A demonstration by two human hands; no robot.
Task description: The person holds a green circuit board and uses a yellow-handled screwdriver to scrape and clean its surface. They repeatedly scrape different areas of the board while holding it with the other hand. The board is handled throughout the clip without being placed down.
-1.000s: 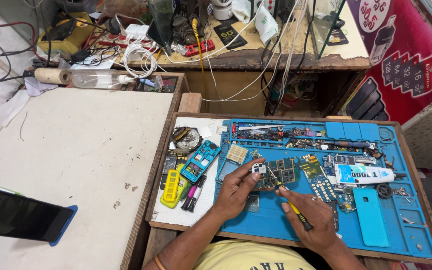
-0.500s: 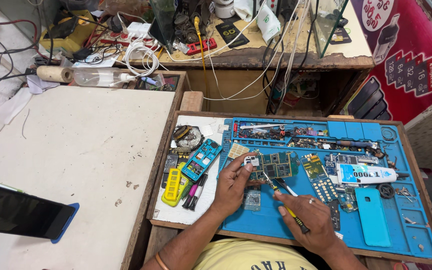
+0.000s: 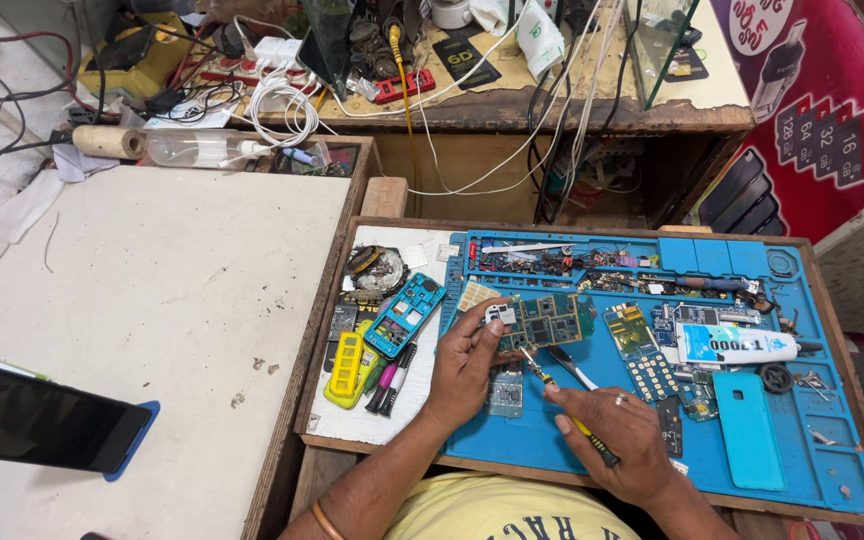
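The left hand (image 3: pixel 467 365) pinches a flat green circuit board (image 3: pixel 544 320), its long axis running left-right. The right hand (image 3: pixel 617 435) grips a slim yellow-handled screwdriver (image 3: pixel 562 395), tip pointing far-left at the board's near edge, over the blue mat (image 3: pixel 592 450).

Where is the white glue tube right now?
In the head view, the white glue tube lies flat on the right part of the blue work mat, just above the light-blue phone cover, right of the keypad board.

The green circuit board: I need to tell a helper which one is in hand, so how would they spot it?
Start at the blue silicone work mat in the wooden tray. Near its upper left, the left hand pinches a green rectangular circuit board with metal shields. Unlike the boards lying flat around it, it alone is held, with the yellow-handled screwdriver tip just below it.
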